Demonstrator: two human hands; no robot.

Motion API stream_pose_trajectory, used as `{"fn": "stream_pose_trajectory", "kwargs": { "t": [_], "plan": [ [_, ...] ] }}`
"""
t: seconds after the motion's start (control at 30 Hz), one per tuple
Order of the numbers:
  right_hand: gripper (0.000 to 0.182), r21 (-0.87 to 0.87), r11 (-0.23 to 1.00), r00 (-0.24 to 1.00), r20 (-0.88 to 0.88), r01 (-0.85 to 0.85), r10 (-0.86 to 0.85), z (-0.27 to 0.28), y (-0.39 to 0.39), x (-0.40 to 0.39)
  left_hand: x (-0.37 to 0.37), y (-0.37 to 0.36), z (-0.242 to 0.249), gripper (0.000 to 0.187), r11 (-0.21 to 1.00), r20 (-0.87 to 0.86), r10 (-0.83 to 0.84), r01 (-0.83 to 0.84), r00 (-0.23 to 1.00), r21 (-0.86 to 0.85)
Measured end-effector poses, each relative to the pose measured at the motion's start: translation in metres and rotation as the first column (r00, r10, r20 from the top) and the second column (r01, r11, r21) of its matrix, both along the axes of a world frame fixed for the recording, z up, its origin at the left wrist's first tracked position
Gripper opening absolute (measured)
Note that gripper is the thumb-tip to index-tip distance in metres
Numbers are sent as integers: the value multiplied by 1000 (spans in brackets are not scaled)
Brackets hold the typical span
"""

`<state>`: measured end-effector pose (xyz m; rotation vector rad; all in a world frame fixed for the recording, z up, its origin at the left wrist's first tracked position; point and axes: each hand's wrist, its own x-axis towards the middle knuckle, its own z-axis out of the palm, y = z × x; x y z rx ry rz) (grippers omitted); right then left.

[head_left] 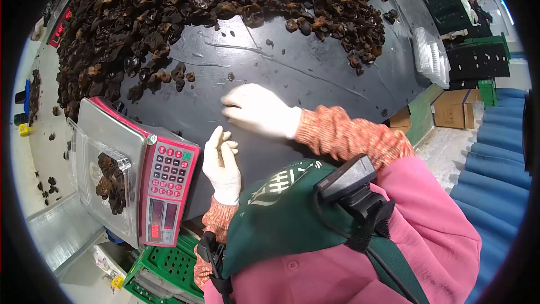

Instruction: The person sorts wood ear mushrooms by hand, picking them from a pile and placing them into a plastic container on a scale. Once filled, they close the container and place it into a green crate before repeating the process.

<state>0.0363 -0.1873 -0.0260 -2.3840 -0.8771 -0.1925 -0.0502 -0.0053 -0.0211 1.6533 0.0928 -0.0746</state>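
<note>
Left hand [221, 169], centre of frame: gloved in white, fingers loosely bent, gaps between them, partly open; nothing visible in its grip. Right hand [259, 110], just above and to the right of it: gloved, fingers curled and pointing left, mostly closed. Cannot tell whether it has hold of anything. The hands are near each other, apart.

Both are over or beside the dark tabletop [315, 73]. Dark brown, curled pieces [129, 45] lie in a broad heap across the top and upper left of the frame, with small scattered bits between heap and hands.

Left of the left hand: a red-and-silver scale [169, 171], keypad facing up, red digits lit on its display [157, 228]. On its plate sits a clear container [90, 186] with a small cluster of the same pieces inside.

Lower left: green crate [169, 264]. Upper right: stacked clear trays [430, 56]; below them, a cardboard box [455, 108].
</note>
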Motion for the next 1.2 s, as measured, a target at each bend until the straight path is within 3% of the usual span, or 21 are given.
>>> {"fn": "stream_pose_trajectory", "kwargs": {
  "t": [0.03, 0.1, 0.17, 0.2, 0.23, 0.3, 0.37, 0.4, 0.5, 0.6, 0.7, 0.77, 0.8, 0.87, 0.93, 1.0, 1.03, 1.1, 1.2],
  "plan": [
    [22, -75, 997, 989, -142, 25, -36, 15, -19, -15, 0, 1, 0, 38, 1000, -1, -3, 3, 1000, 1],
    [19, -25, 994, 994, -3, 110, -110, 15, -62, -45, 0, 1, -1, 38, 1000, 7, -10, 10, 1000, 12],
    [16, -77, 945, 943, 131, 318, -307, 20, -102, -85, 2, 2, -1, 37, 998, 77, -46, 43, 996, 36],
    [16, -100, 921, 924, 105, 378, -368, 24, -121, -108, 2, 0, 3, 36, 1000, 15, -25, 25, 1000, 10],
    [16, -128, 888, 897, 84, 441, -433, 30, -139, -130, 2, 2, 3, 36, 994, 26, -41, 38, 999, 102],
    [17, -217, 796, 822, 55, 565, -567, 36, -169, -175, 1, 0, 4, 36, 999, -14, -23, 23, 1000, 24],
    [18, -337, 689, 744, 53, 641, -666, 47, -189, -212, 1, 2, 0, 36, 997, 70, -57, 53, 996, 48],
    [16, -416, 639, 717, 45, 647, -696, 53, -196, -223, 1, 1, 2, 36, 999, 23, -38, 37, 999, 38],
    [15, -329, 598, 674, 212, 731, -707, 64, -214, -215, 1, 4, -2, 36, 995, 38, -74, 71, 997, 75],
    [20, -95, 490, 487, 380, 866, -787, 60, -251, -157, 0, 2, -2, 38, 993, 47, -74, 69, 996, 99],
    [40, -6, 338, 316, 374, 941, -872, 24, -314, -87, 0, -1, 1, 39, 992, 37, -59, 54, 998, 114],
    [52, 54, 276, 252, 267, 960, -930, -15, -346, -30, 0, -2, 2, 38, 988, 39, -53, 47, 998, 149],
    [53, 69, 356, 343, 151, 932, -927, -20, -351, 0, -1, -5, 4, 38, 986, 29, -34, 29, 999, 165],
    [54, 288, 422, 477, -157, 860, -865, 10, -315, 55, -1, -5, -3, 38, 980, 81, -26, 9, 996, 198],
    [52, 285, 568, 616, -121, 772, -778, 15, -280, 99, 0, -7, -1, 37, 973, 72, -16, -1, 997, 231],
    [53, 408, 640, 755, -261, 651, -602, 11, -245, 131, 0, -9, 0, 37, 972, 52, 10, -23, 999, 236],
    [57, 299, 728, 786, -176, 617, -593, 7, -224, 143, 1, -10, -1, 36, 972, 49, 18, -29, 999, 231],
    [64, 373, 763, 849, -257, 528, -463, 19, -175, 148, 0, -11, -1, 36, 973, 37, 32, -40, 999, 227],
    [68, 197, 889, 910, -112, 414, -399, 16, -126, 154, 2, -13, 3, 35, 975, 3, 45, -45, 999, 216]
  ]
}}
